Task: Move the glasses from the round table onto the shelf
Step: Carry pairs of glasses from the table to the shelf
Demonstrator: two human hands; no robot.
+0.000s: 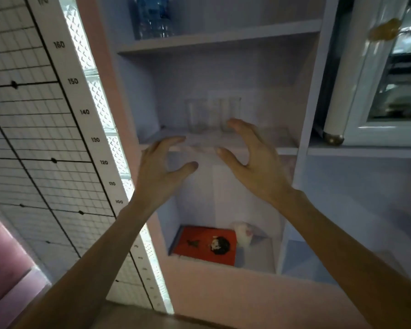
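Several clear drinking glasses (212, 113) stand close together on the middle shelf (282, 144) of a pale lilac shelf unit. Both of my hands hang in front of that shelf's front edge, below the glasses. My left hand (163, 163) has its fingers spread and curled, and nothing is in it. My right hand (252, 154) is likewise empty, with its fingertips just in front of the rightmost glass; I cannot tell if they touch it. The round table is out of view.
A blue-labelled water bottle (152, 15) stands on the shelf above. The compartment below holds an orange book (204, 244) and a small white object (243, 233). A height-scale board (64, 129) is at the left, a white glass-door cabinet (389, 74) at the right.
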